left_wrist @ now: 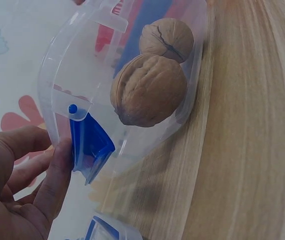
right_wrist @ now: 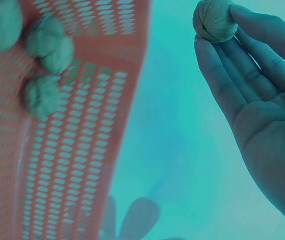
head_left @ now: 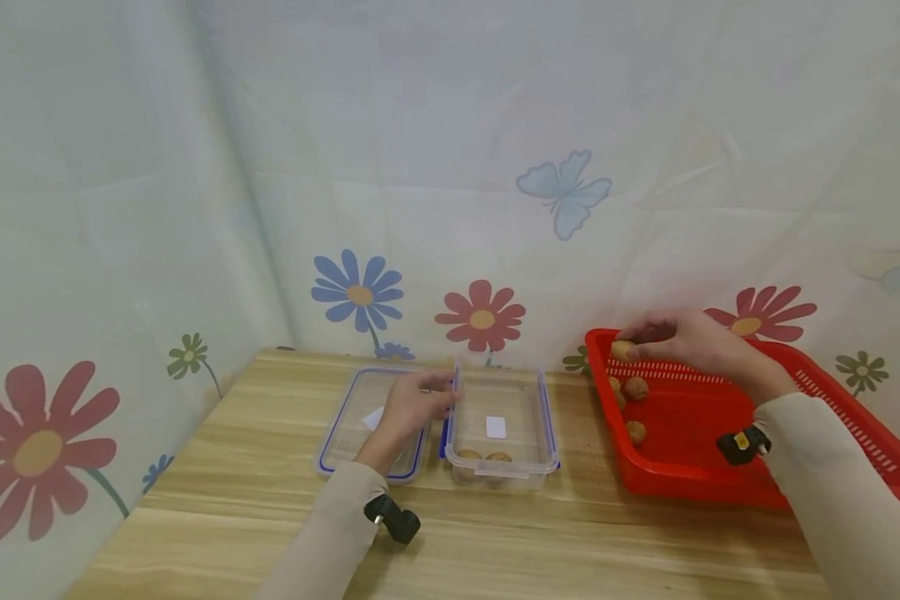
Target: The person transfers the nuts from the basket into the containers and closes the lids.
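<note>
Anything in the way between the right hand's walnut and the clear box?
Only the red basket's left rim lies between the walnut and the clear box, and the walnut appears raised above that rim. The box's top looks uncovered: a lid lies to the left, and the left hand is at the box's left side.

Camera placement: one head view, two wrist views

The table (head_left: 210,508) is viewed from above, forward and down, in the widest frame. From the left wrist, the clear container (left_wrist: 82,57) is seen at close range, turned on its side. From the right wrist, the red basket (right_wrist: 118,115) is seen near, also rotated. The container is shared by head and left wrist views; the basket, by head and right wrist.
</note>
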Demonstrator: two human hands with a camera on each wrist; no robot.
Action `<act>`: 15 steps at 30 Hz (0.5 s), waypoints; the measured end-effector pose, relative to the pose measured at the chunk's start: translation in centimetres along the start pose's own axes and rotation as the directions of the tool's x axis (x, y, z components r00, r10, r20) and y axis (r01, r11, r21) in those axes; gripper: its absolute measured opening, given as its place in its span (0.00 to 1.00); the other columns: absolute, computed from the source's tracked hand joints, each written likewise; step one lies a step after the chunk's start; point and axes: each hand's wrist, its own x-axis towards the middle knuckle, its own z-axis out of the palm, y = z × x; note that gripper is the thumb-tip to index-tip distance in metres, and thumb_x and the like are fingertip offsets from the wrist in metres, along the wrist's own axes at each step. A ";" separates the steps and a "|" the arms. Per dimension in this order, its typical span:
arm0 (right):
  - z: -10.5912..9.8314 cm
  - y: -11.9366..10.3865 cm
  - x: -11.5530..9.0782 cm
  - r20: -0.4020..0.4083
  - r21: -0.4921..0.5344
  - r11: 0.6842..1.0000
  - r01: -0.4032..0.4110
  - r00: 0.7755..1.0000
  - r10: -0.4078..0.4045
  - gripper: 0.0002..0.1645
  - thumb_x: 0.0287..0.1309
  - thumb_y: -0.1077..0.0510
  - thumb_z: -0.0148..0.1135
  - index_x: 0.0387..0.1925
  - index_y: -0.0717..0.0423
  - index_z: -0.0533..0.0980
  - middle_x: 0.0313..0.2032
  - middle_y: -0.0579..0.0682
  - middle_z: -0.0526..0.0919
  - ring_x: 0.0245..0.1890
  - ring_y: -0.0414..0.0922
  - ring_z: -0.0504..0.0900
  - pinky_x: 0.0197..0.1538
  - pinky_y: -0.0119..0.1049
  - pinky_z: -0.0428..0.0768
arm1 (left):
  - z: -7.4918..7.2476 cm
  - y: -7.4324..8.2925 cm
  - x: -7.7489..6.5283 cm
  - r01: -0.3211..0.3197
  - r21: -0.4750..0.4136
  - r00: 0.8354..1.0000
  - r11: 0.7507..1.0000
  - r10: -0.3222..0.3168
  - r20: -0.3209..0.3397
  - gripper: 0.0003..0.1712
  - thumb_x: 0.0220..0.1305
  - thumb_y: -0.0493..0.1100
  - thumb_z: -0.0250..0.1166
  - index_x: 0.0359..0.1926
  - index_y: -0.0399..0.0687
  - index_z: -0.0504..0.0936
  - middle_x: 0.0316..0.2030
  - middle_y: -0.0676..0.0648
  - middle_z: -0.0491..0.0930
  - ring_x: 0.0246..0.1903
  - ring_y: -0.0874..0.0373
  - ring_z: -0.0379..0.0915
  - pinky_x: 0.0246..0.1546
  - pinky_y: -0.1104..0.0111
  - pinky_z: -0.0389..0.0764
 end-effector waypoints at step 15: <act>1.5 -4.7 -1.2 -0.049 -0.046 0.982 0.185 0.981 -0.187 0.18 0.66 0.53 0.76 0.56 0.49 0.86 0.50 0.45 0.89 0.48 0.47 0.85 0.53 0.33 0.86 | 0.0 0.0 -0.1 -0.003 -0.003 1.000 1.000 0.003 0.006 0.22 0.68 0.34 0.73 0.62 0.38 0.85 0.48 0.39 0.85 0.40 0.49 0.88 0.43 0.63 0.92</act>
